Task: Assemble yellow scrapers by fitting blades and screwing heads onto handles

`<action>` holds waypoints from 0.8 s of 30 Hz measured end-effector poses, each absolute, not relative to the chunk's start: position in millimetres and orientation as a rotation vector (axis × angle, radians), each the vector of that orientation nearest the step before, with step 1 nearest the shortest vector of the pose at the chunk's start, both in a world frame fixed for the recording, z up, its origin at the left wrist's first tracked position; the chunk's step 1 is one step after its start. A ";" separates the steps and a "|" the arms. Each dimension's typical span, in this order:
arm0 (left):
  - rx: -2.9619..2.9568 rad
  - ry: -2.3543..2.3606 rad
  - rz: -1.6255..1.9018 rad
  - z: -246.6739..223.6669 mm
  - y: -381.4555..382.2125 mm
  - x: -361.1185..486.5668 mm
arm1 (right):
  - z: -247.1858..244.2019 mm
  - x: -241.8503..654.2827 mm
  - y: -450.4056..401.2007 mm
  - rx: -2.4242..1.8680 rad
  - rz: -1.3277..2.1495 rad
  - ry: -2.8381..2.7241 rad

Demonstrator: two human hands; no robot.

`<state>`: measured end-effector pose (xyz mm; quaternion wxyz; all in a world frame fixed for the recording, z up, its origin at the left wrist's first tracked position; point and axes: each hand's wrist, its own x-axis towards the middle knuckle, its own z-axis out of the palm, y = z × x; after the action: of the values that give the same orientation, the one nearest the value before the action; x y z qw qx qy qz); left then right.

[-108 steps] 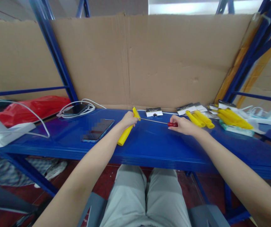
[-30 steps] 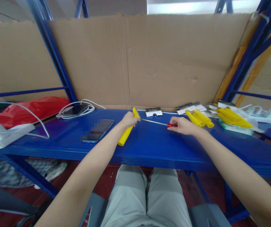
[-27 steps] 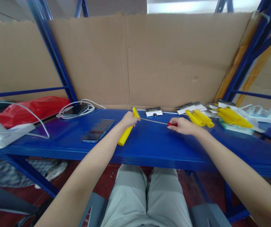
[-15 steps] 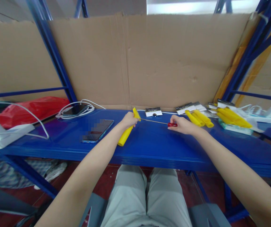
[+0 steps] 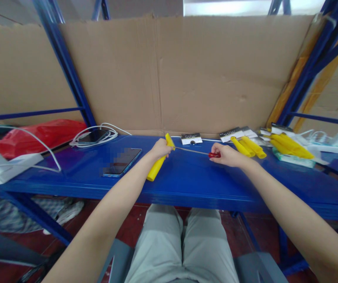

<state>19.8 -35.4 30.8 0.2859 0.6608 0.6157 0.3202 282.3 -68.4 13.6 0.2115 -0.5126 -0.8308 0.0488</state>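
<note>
My left hand (image 5: 161, 149) is closed round a yellow T-shaped tool (image 5: 156, 168), which looks like a scraper or a squeegee; its lower end points toward the table's front edge. In my right hand (image 5: 226, 154) is a screwdriver (image 5: 214, 155), gripped by its red handle. The thin metal shaft reaches left to the yellow tool's head, and its tip meets the tool near my left fingers. Whether the tip sits in a screw is too small to tell. A black-and-white card label (image 5: 191, 138) lies behind, between my hands.
Several yellow handles (image 5: 247, 147) with card labels lie at right, and more yellow pieces (image 5: 291, 146) rest farther right. On the left are a phone (image 5: 122, 162), a coiled white cable (image 5: 95, 136), a red bag (image 5: 39, 135) and a power strip (image 5: 12, 169). A cardboard panel (image 5: 210, 78) stands behind the blue table (image 5: 192, 177).
Hardly anything differs. Both hands keep their grip, and the screwdriver stays against the yellow tool; the whole view has shifted very slightly.
</note>
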 end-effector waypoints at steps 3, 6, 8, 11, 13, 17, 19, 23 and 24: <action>1.767 1.647 0.856 31.4 -36.5 19.9 | 13.9 283.8 -67.6 -1.428 0.037 -2.333; 1.783 1.661 0.842 29.9 -33.9 19.0 | 16.1 283.8 -68.5 -1.434 0.012 -2.380; 1.793 1.676 0.830 28.4 -31.0 18.2 | 17.3 283.1 -69.4 -1.440 0.044 -2.406; 1.797 1.683 0.833 26.7 -28.1 17.6 | 16.9 282.1 -69.7 -1.433 0.096 -2.415; 1.797 1.676 0.839 26.3 -28.1 17.7 | 15.3 282.1 -69.0 -1.422 0.128 -2.397; 1.800 1.662 0.834 26.8 -30.9 18.6 | 12.5 283.1 -67.1 -1.423 0.110 -2.349; 1.804 1.668 0.828 27.3 -31.8 18.8 | 13.0 283.1 -67.3 -1.435 0.071 -2.343; 1.818 1.694 0.814 27.3 -30.2 18.2 | 16.6 280.9 -69.7 -1.468 0.043 -2.383; 1.821 1.696 0.814 27.1 -29.3 17.9 | 17.4 280.4 -70.3 -1.475 0.049 -2.396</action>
<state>17.9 -29.3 27.1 0.2586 0.6719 0.6258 0.3001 280.4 -70.3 17.4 0.1631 -0.5173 -0.8400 0.0170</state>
